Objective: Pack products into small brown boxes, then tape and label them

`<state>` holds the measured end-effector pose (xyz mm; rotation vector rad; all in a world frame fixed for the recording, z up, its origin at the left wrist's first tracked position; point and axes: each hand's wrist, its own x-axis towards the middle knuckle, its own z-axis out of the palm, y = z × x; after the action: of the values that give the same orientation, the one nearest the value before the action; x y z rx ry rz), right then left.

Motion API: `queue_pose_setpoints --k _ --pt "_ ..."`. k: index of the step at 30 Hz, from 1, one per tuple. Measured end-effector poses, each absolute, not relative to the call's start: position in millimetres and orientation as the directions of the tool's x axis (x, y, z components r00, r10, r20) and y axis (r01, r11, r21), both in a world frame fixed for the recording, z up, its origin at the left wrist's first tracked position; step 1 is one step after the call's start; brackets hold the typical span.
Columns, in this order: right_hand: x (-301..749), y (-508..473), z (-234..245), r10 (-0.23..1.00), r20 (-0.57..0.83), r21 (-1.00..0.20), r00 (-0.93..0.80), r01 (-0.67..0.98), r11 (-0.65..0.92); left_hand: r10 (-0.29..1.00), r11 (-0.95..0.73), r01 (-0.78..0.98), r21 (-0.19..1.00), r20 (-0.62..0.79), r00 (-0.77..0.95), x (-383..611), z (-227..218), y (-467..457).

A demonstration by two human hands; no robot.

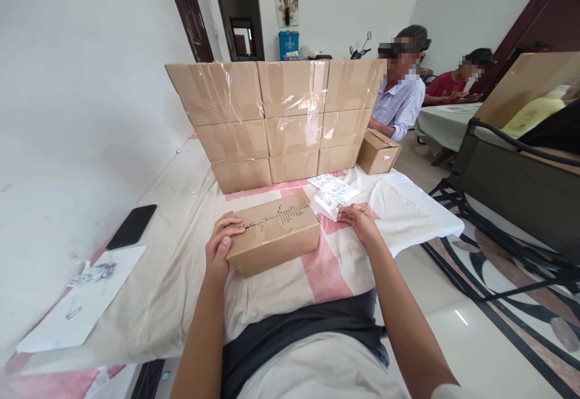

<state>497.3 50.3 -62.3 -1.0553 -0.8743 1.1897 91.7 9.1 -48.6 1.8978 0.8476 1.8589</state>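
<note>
A closed cardboard box [276, 230] lies on the cloth-covered table in front of me, with dark marks along its top. Around its left end, my left hand [222, 242] is closed, fingers on top and thumb at the near side. To the right of the box, my right hand [357, 220] has its fingertips pinched at the near edge of a white paper [327, 207], which seems to carry small pale pieces. Behind that lies a white sheet with handwriting [342, 190]. The fingers hide exactly what the right hand pinches.
Taped cardboard boxes [294, 118] form a wall along the far side, with a single box [378, 152] beside it. A black phone [132, 227] and a paper with a clear plastic item [93, 273] lie left. Two people sit beyond; a dark chair [521, 193] stands right.
</note>
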Motion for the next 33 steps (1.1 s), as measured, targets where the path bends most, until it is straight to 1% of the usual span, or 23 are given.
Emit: queue_pose_setpoints --k 4,8,17,26,33 --pt "498 53 -64 0.981 -0.043 -0.963 0.19 -0.268 0.01 0.623 -0.767 0.17 0.619 0.782 -0.036 92 -48 9" --pt "498 54 -66 0.978 -0.05 -0.97 0.204 -0.243 0.002 0.621 -0.768 0.172 0.617 0.783 -0.033 91 -48 9" --pt "497 57 -67 0.976 0.047 -0.973 0.212 -0.209 0.093 0.61 -0.779 0.167 0.604 0.792 -0.02 89 -51 12" --pt "497 58 -74 0.967 0.048 -0.982 0.25 -0.166 0.091 0.612 -0.774 0.172 0.609 0.79 -0.038 91 -50 10" --pt "495 59 -73 0.968 0.076 -0.986 0.239 -0.127 0.109 0.616 -0.774 0.145 0.616 0.786 -0.054 93 -49 10"
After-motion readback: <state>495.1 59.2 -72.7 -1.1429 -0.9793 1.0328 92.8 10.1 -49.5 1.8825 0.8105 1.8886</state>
